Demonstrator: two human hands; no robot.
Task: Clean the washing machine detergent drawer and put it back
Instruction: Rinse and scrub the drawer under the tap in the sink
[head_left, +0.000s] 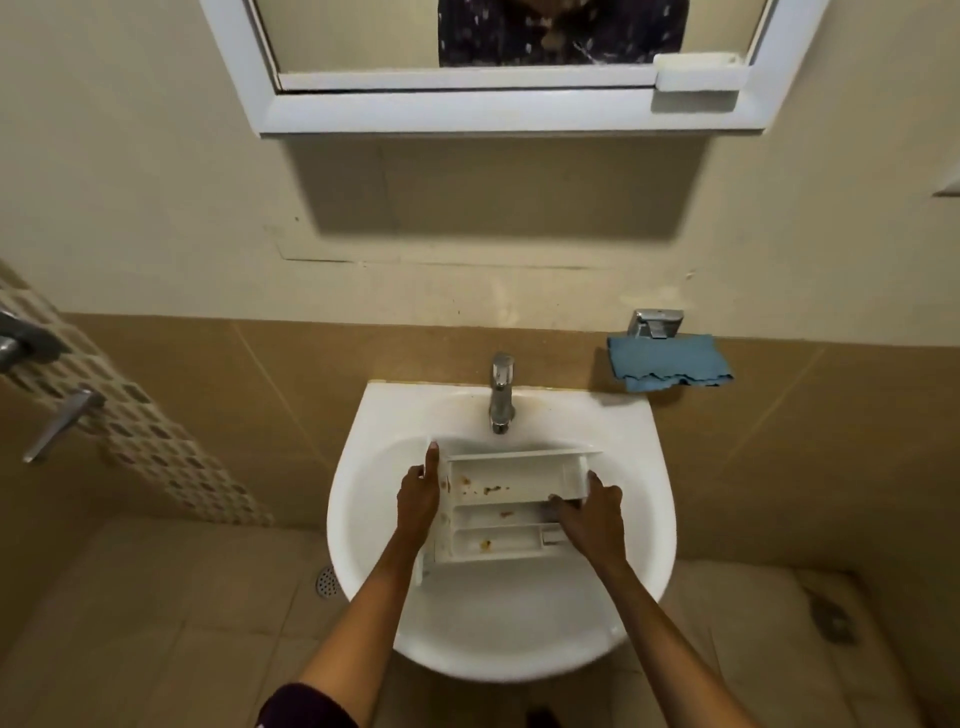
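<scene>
The white detergent drawer (506, 506) is sitting over the bowl of the sink (363, 519), open side up, just below the tap (502, 392); it is lying crosswise between the two hands, which are well apart with the drawer's whole length between them. The left hand (418, 496) is pressing flat against the drawer's left end, fingers reaching up along that panel, so it is gripping or bracing that end; the right hand (592, 512) is closing over the drawer's right end, thumb on the outer wall and fingers curling into the middle compartment. Brown and orange specks are showing in all three compartments of the drawer, thickest in the one nearest the tap. To the right of the sink, up on the wall, a blue cloth (670, 361) is hanging from a metal holder (655, 322); above the sink a white-framed mirror (493, 111) is hanging.
</scene>
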